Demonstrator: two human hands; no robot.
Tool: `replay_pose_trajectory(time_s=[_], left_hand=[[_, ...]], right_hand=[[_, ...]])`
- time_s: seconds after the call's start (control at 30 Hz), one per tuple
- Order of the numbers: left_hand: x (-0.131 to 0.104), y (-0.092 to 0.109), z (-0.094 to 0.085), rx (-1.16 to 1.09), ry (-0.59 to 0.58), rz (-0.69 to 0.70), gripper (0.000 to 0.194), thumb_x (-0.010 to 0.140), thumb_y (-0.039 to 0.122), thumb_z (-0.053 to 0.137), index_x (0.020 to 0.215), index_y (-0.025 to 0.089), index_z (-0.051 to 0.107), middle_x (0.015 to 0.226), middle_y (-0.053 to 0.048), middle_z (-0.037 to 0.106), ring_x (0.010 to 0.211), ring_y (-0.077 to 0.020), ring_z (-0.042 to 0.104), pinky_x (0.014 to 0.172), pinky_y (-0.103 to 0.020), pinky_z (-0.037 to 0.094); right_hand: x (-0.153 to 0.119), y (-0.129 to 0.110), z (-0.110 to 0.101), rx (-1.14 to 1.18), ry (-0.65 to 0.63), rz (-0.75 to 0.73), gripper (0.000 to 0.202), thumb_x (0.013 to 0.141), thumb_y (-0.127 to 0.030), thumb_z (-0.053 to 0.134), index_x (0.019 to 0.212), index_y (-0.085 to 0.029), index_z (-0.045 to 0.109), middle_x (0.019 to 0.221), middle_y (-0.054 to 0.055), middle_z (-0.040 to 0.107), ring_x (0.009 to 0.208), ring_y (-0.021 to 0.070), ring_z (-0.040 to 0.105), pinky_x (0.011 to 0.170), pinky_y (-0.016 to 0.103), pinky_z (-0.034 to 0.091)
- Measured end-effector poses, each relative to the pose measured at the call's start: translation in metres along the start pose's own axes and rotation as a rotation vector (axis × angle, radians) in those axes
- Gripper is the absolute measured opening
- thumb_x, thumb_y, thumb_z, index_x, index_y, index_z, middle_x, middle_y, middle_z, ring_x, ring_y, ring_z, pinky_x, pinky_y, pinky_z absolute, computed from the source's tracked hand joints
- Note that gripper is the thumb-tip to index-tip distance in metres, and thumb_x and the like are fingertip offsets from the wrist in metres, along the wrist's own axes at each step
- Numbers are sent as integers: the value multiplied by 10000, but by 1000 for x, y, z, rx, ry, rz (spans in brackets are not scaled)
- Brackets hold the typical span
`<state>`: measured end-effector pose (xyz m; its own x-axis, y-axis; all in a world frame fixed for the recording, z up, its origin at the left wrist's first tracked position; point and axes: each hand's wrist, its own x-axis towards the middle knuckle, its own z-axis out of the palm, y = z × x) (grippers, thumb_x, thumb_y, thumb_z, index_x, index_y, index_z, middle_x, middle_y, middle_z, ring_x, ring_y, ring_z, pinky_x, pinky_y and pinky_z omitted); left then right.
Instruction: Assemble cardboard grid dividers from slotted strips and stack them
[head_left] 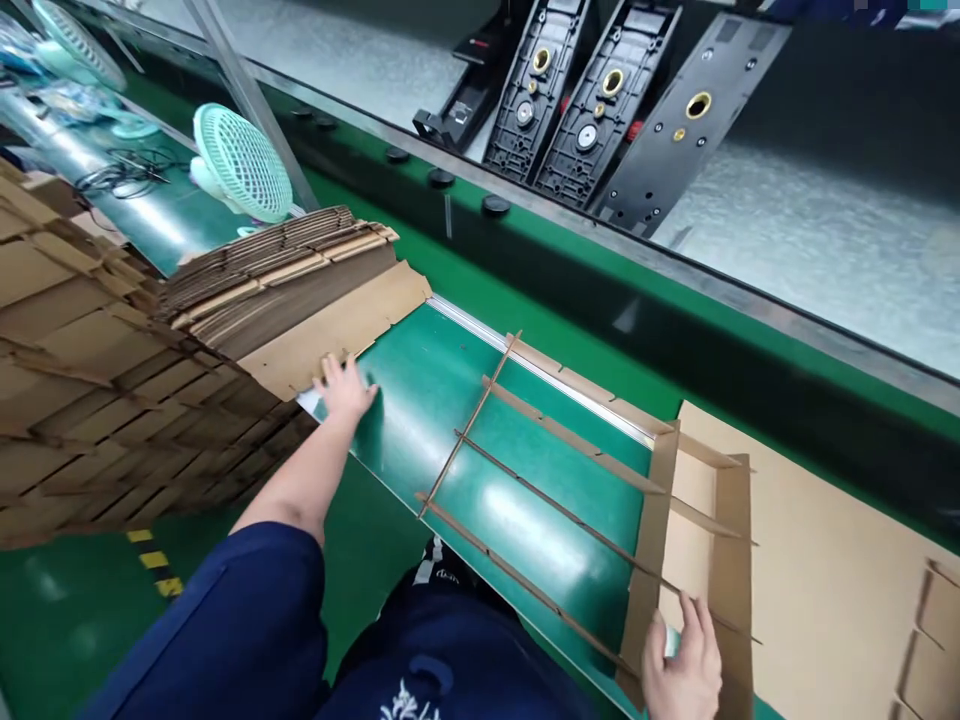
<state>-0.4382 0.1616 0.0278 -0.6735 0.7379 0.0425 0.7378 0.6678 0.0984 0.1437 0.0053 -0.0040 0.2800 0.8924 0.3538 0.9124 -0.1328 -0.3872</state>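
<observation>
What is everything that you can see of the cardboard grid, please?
The cardboard grid is brown and looks thin. Four long, notched strips cross three others: one at the left end, two closer together at the right. The strips stand on edge, leaving open cells. It rests on the green table, its right end over a flat cardboard sheet. The right hand is at its near right part; whether it grips is unclear.

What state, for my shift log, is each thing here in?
Cardboard stack: packed close, tilted.
Left grip: open, at the stack's edge.
Cardboard grid: slotted together, standing on edge.
Right grip: curled at the grid; hold unclear.
Black panels: side by side; two ribbed faces showing, one smooth.
Nearer green fan: running or stopped, cannot tell.
Black cables: loosely tangled.
</observation>
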Motion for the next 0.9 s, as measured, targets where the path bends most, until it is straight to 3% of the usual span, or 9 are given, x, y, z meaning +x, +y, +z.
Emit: replay_pose_trajectory(time_s=[0.07,0.17,0.23,0.37,0.47,0.63,0.73,0.9], left_hand=[[20,-32,4,49,-20,-48,752,835,447,542,1452,103,287,1564,-241,115,1448,-367,76,1103,-617,167],[41,-55,2,128,83,51,698,841,390,547,1445,141,300,1576,-202,106,1453,-331,55,1118,-587,148],[56,-57,-5,155,85,80,710,813,360,592,1426,129,319,1541,-225,202,1429,-339,147,1109,-564,194],[73,-46,-15,136,-67,38,608,808,416,600,1301,90,457,1331,-254,463,1241,-365,425,979,-498,383],[63,-38,-13,139,-108,96,535,833,474,550,1225,110,534,1233,-229,523,1166,-361,477,938,-485,414],[34,-37,-12,-2,-31,204,397,902,387,431,1205,183,586,1125,-146,601,1056,-281,568,828,-353,466],[27,-39,-13,-96,-41,190,379,928,343,364,1192,221,607,1017,-112,660,921,-264,624,765,-359,475],[-8,-13,2,-138,0,253,448,938,398,353,1242,150,571,1245,-139,595,1166,-276,528,950,-383,431]], right_hand=[[3,-16,-1,21,-27,-72,599,871,-502,402,1415,-251,433,1456,122,428,1271,375,468,965,582,457],[13,-36,-5,26,-46,-142,587,885,-502,381,1420,-263,413,1474,102,405,1273,354,471,1000,561,443],[19,-45,-6,20,-61,-161,571,889,-512,368,1401,-267,431,1469,93,413,1268,347,478,995,547,451],[23,-60,0,41,-109,-181,518,900,-519,362,1313,-242,504,1455,97,428,1244,326,505,964,495,483],[22,-68,7,78,-147,-238,463,917,-493,383,1253,-212,534,1444,109,434,1236,310,511,971,474,476],[24,-72,15,83,-132,-326,415,937,-462,382,1205,-200,560,1412,105,470,1226,299,516,984,469,462],[23,-69,18,82,-124,-330,405,938,-466,381,1166,-199,583,1388,105,493,1188,294,544,946,453,489],[15,-68,23,71,-161,-367,379,943,-455,383,1130,-213,606,1382,93,504,1167,279,560,929,444,505]])
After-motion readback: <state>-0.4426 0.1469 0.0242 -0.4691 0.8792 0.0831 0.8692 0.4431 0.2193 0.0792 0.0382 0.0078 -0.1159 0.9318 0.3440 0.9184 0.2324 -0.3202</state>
